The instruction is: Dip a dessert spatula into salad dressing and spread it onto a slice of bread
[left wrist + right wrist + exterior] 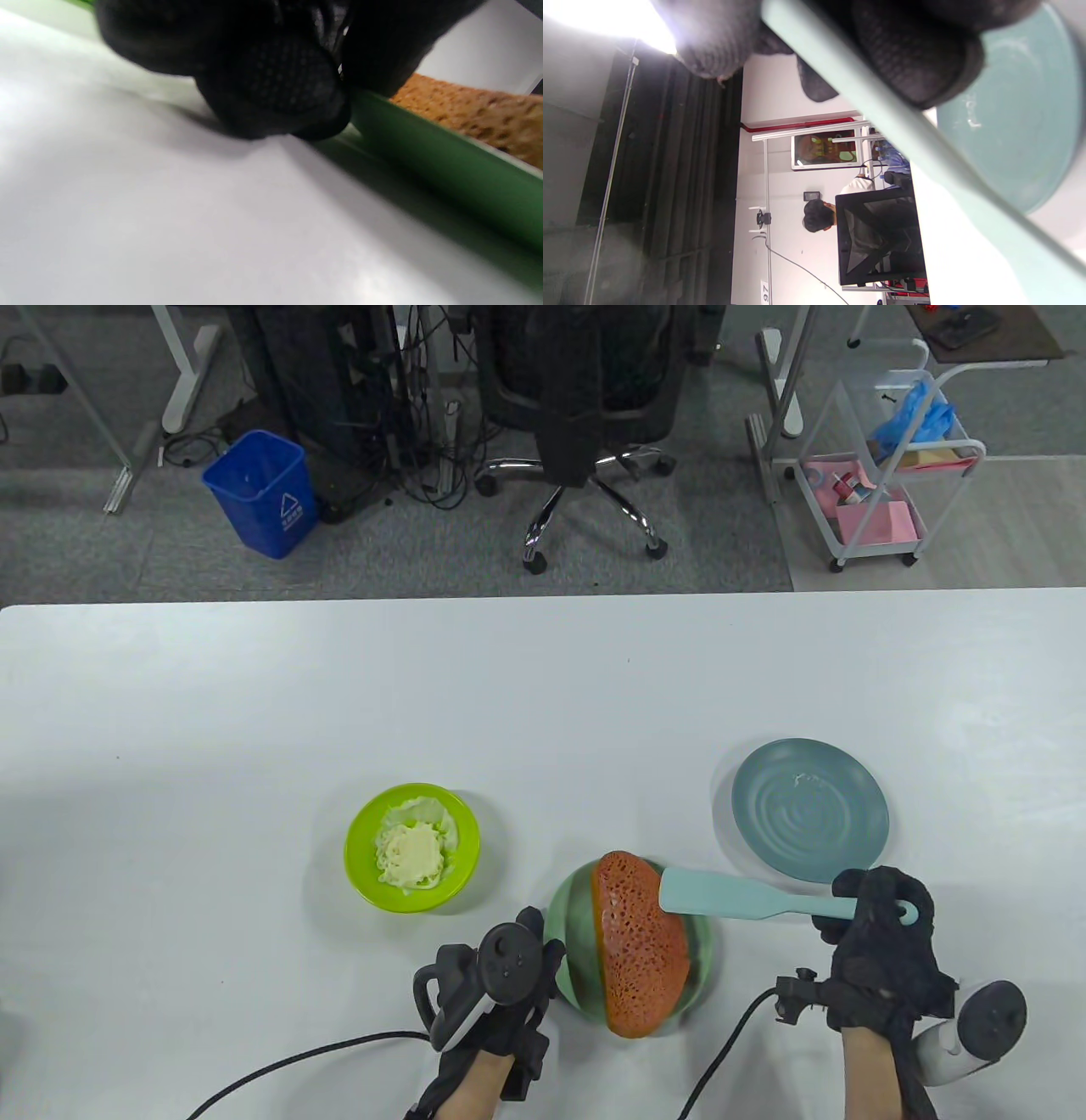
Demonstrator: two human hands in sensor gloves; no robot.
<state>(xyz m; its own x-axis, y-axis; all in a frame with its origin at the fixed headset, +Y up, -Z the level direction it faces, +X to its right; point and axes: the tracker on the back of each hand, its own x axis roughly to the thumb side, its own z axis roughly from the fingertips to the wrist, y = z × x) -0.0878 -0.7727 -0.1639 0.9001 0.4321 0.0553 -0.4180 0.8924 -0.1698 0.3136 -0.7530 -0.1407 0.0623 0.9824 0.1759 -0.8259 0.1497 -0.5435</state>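
Table: white; all the things stand on its near half.
Blue-grey plate: at the right, with only a small pale smear; well apart from the bread.
Green striped plate: near the front edge, carrying the bread.
Lime bowl: left of the striped plate, holding the salad dressing in a pale heap on a leaf.
Bread slice: brown and porous, lying on the striped plate; no dressing is visible on it.
Dessert spatula: light teal, its blade over the upper edge of the bread; the blade looks clean.
Right hand: fingers closed around the spatula handle end.
Left hand: fingertips press the rim of the striped plate, steadying it.
Progress: I judge dipping and spreading are both still to do.
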